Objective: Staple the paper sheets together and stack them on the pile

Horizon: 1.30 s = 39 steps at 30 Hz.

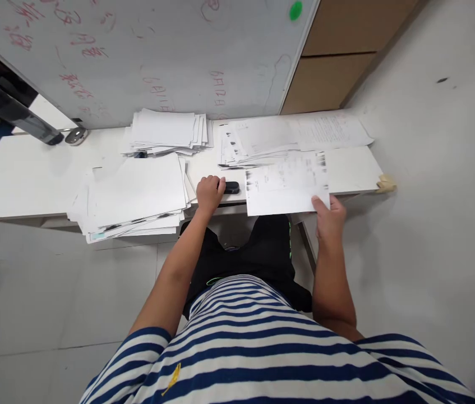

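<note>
White printed paper (pixel 281 193) is pinched at its corner by the right hand (pixel 330 220), best held flat; the left hand (pixel 209 196) grasps the black stapler (pixel 232 188).

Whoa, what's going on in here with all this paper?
Someone in a striped shirt is at a white desk. Their right grip holds a printed sheet by its near right corner. Their left grip is at one end of a small black object, though I can't tell how tightly. Piles of paper lie on the desk.
</note>
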Motion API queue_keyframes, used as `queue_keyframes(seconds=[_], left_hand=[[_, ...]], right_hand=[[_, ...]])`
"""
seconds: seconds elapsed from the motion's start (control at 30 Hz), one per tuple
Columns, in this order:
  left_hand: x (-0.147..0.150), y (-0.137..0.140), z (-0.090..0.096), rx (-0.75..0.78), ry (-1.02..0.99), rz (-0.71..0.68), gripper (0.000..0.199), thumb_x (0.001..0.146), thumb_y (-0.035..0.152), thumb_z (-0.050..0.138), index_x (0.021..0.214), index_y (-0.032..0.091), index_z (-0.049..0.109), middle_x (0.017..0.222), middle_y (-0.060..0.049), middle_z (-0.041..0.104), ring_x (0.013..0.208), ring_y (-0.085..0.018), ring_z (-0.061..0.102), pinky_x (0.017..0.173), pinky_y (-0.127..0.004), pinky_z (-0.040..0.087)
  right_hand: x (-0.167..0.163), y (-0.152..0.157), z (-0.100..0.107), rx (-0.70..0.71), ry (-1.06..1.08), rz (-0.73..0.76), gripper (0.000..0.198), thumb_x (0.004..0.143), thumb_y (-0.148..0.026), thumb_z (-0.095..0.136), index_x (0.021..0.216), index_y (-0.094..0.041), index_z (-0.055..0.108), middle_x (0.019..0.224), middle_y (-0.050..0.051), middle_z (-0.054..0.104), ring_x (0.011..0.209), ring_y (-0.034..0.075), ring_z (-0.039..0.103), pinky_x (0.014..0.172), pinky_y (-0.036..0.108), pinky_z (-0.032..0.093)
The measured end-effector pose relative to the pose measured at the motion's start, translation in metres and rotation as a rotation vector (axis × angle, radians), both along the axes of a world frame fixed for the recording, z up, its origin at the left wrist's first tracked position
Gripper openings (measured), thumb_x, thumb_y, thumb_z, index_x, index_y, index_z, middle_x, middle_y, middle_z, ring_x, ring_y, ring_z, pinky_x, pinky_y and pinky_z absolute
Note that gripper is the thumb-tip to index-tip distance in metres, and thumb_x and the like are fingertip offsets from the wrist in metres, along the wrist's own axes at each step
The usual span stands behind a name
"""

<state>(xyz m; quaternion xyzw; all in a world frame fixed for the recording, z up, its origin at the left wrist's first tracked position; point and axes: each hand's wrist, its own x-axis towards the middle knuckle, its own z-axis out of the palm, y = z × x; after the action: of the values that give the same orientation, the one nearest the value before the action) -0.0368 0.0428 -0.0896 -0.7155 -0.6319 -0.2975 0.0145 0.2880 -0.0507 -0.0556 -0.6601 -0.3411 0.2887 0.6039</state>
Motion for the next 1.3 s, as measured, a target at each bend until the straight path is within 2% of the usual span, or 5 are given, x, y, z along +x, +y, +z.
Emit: queue_keyframes(seconds=[0.37,0.83,0.93,1.1,1.3], left_hand=[[0.001,-0.004,0.003,-0.056,0.062,0.025,0.034,0.101,0.04,0.04,0.079,0.023,0.06,0.083,-0.01,0.064,0.088,-0.026,0.056,0.076,-0.038,0.035],[0.003,-0.005,0.007,-0.088,0.088,0.02,0.035,0.101,0.04,0.043,0.078,0.021,0.062,0.083,-0.012,0.066,0.085,-0.026,0.058,0.073,-0.04,0.035],[0.002,-0.006,0.007,-0.067,0.082,0.006,0.037,0.102,0.041,0.041,0.078,0.021,0.062,0.082,-0.012,0.065,0.084,-0.026,0.058,0.073,-0.04,0.035],[0.0,-0.005,0.004,-0.049,0.077,-0.01,0.036,0.102,0.04,0.041,0.079,0.021,0.061,0.082,-0.012,0.065,0.084,-0.025,0.057,0.074,-0.04,0.035],[-0.001,-0.001,-0.002,-0.001,0.089,0.002,0.038,0.102,0.04,0.038,0.078,0.022,0.06,0.08,-0.011,0.064,0.085,-0.026,0.056,0.074,-0.039,0.034]], right_hand=[[-0.051,0.019,0.008,0.011,0.321,0.102,0.036,0.067,-0.047,0.076,0.09,-0.023,0.063,0.087,0.001,0.067,0.055,0.009,0.052,0.042,0.022,0.044],[-0.308,0.241,0.069,-0.339,0.259,0.88,0.062,0.097,-0.061,0.047,0.132,-0.011,0.036,0.081,-0.001,0.063,0.061,0.008,0.058,0.074,0.031,0.056],[-0.296,0.246,0.062,-0.36,-0.023,0.906,0.078,0.088,-0.059,0.062,0.144,-0.013,0.032,0.094,0.007,0.068,0.071,0.017,0.067,0.078,0.04,0.058],[-0.196,0.229,0.025,-0.037,-0.617,0.629,0.072,0.091,-0.05,0.054,0.152,-0.02,0.031,0.134,0.016,0.061,0.116,0.031,0.061,0.103,0.051,0.047],[-0.098,0.203,-0.018,-0.297,-0.973,0.417,0.081,0.088,-0.061,0.052,0.152,-0.015,0.033,0.161,0.019,0.033,0.148,0.039,0.026,0.116,0.068,0.02]])
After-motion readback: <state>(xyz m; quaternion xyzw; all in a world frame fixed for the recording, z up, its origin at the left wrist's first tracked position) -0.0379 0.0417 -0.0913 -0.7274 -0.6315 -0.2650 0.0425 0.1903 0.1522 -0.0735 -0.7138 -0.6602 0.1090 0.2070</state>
